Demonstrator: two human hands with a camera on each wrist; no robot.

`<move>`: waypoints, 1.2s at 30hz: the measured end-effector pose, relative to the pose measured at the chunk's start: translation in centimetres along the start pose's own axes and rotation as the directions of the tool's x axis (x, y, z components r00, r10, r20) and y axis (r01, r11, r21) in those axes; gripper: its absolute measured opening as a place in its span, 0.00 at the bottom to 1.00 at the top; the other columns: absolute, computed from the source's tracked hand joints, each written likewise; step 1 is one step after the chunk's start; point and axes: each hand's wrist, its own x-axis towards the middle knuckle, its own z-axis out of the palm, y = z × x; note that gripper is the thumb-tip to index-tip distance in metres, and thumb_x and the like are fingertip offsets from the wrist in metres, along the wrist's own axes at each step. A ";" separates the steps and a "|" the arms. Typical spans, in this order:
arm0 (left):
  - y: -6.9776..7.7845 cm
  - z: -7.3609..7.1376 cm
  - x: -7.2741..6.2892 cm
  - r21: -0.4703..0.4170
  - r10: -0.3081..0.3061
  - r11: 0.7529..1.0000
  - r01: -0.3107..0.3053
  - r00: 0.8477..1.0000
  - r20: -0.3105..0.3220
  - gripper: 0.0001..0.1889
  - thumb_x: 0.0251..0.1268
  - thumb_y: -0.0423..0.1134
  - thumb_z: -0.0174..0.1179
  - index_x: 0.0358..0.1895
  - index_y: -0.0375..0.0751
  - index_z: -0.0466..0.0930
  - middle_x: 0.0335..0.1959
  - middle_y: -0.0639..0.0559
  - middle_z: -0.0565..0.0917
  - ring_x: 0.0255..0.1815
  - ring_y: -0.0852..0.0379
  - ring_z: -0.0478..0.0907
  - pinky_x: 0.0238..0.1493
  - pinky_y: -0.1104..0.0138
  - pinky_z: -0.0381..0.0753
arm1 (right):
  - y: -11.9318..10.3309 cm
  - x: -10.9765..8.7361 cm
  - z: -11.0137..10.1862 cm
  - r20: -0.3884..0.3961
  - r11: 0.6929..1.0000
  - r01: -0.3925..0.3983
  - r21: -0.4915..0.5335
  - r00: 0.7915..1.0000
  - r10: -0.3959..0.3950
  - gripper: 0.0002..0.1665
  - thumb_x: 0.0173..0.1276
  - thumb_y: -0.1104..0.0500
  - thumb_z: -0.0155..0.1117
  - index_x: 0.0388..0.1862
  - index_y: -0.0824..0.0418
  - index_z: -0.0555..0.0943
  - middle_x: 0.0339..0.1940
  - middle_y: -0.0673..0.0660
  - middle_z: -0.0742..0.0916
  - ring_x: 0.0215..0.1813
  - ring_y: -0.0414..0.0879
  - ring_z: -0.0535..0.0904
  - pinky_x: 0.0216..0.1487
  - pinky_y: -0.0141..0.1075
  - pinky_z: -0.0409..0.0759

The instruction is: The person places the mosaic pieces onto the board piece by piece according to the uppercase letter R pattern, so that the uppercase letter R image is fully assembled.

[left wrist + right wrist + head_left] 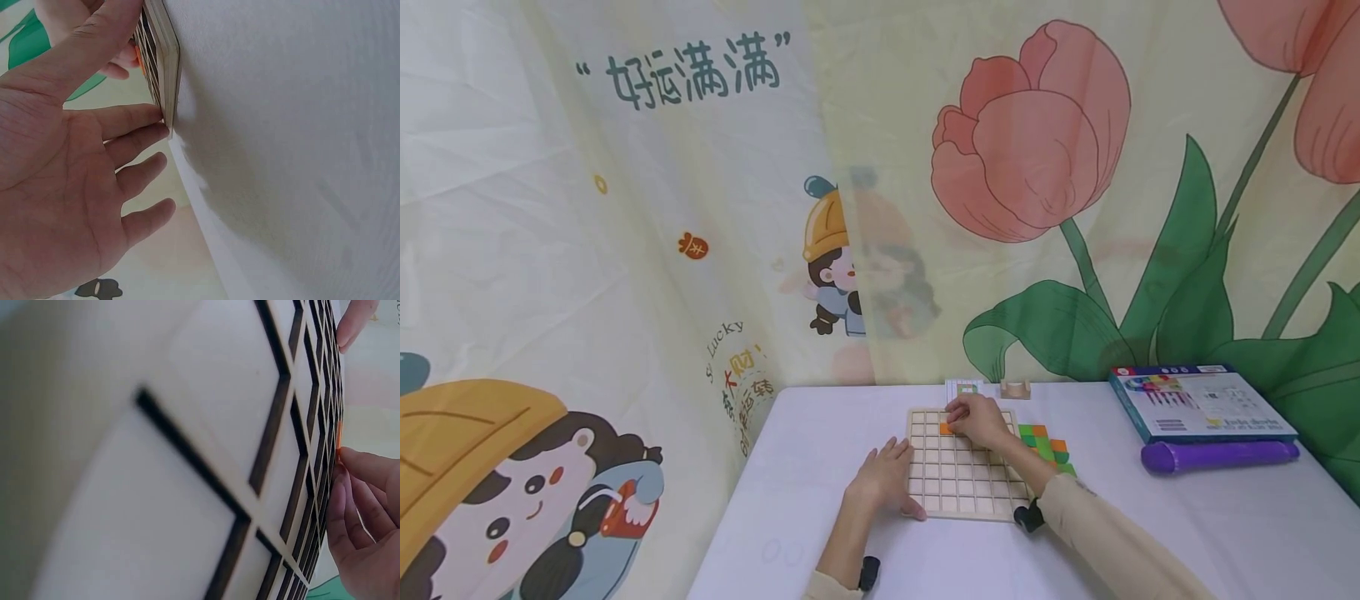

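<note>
A square wooden grid board (pixel 970 504) lies flat on the white table. My left hand (pixel 883 477) rests at its left edge with fingers spread; in the left wrist view the index and middle fingertips touch the board's rim. Over the far part of the board, my right hand (pixel 979 421) pinches an orange tile (pixel 947 429) low at the grid. The right wrist view has thumb and fingertips drawn together at the orange tile (pixel 339 434), right at the board's surface.
Green and orange tiles (pixel 1043 442) lie beside the board's right edge. Behind the board are a patterned card (pixel 964 387) and a small wooden holder (pixel 1016 390). A flat box (pixel 1206 404) and a purple tube (pixel 1221 457) lie at the right. Printed curtains (pixel 880 250) hang behind the table.
</note>
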 end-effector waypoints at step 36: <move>0.0 -0.2 -0.2 -0.076 0.021 0.997 -0.021 1.000 -0.006 0.59 0.40 0.55 0.86 0.77 0.34 0.67 0.80 0.43 0.67 0.83 0.43 0.58 0.81 0.45 0.60 | 3.2 -3.3 -9.6 -0.100 1.000 0.001 0.021 0.995 0.001 0.19 0.68 0.65 0.74 0.57 0.66 0.86 0.41 0.56 0.92 0.46 0.51 0.89 0.44 0.37 0.89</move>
